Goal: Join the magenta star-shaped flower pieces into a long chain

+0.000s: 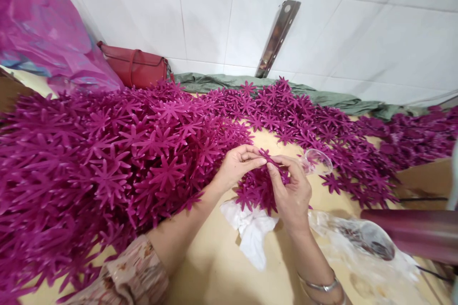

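A magenta flower-shaped piece with narrow petals (265,154) is pinched at the fingertips of both my hands. My left hand (234,167) comes in from the left, thumb and fingers closed on one side of it. From the right, my right hand (293,193) grips the other side between thumb and fingers. Just beneath them lies a small heap of the same pieces (255,194), partly hidden by my hands. Below that heap is a crumpled white cloth (252,236). A clear plastic cup-like thing (319,162) sits right behind my right hand.
A large mound of magenta flower pieces (118,152) covers the left; another pile (322,128) spreads to the right. Behind stand a red handbag (134,66), a pink plastic bag (50,24) and a tiled wall. Front right holds a clear plastic bag (368,243) and a maroon cylinder (415,233).
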Motion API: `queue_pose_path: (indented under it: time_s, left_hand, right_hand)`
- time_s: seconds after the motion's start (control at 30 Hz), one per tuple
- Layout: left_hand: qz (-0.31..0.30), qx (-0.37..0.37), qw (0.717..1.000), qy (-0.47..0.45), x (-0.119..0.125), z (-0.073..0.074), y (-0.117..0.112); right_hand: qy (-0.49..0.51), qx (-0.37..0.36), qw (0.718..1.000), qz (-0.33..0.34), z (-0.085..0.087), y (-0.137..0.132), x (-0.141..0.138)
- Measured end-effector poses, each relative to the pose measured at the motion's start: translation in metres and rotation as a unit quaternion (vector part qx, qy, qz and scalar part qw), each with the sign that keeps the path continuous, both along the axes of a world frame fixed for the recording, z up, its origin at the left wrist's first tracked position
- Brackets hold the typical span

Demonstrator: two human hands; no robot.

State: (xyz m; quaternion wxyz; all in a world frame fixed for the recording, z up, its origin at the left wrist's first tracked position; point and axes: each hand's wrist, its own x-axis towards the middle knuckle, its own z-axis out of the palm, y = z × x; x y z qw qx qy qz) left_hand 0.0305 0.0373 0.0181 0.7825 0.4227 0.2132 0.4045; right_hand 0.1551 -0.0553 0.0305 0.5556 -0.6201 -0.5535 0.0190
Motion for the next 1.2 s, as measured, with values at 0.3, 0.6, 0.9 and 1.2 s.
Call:
queue_pose_path:
  time_s: [0.3, 0.6, 0.9, 1.2]
  left_hand:
    - [-0.023, -0.032, 0.999, 0.021, 0.0, -0.001, 0.001]
    - [-0.036, 0.103, 0.993, 0.04, -0.004, 0.004, -0.002]
    - [-0.018, 0.186, 0.979, 0.078, -0.007, 0.009, -0.005]
    - [0.022, 0.27, 0.953, 0.137, -0.01, 0.008, -0.004]
  right_hand:
    - [-0.018, 0.011, 1.0, -0.019, -0.001, -0.001, -0.001]
    - [-0.027, 0.014, 0.999, -0.019, -0.002, 0.0, -0.001]
    - [-0.051, 0.017, 0.999, 0.009, 0.004, 0.0, -0.001]
    - [0.085, -0.019, 0.995, 0.039, 0.002, 0.0, -0.002]
